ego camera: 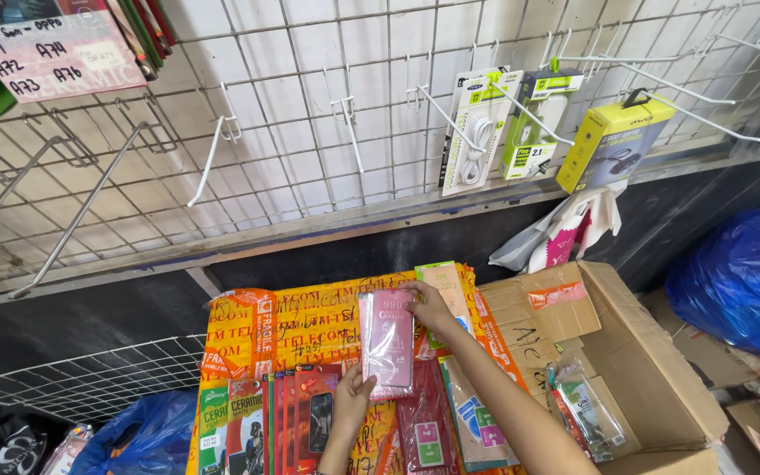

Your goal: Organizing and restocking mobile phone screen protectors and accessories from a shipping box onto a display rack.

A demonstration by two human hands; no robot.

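Both hands hold a stack of pink flat packets upright over an orange-taped box. My left hand supports the stack's lower edge from below. My right hand grips the top right corner. Under the stack, red flat packets and green-and-white packets stand in rows inside the orange box. More packets with green labels lie to the right of my forearm.
A white wire grid wall with metal hooks rises behind. Boxed cables and chargers and a yellow box hang at upper right. An open cardboard box sits right, a blue plastic bag beyond it.
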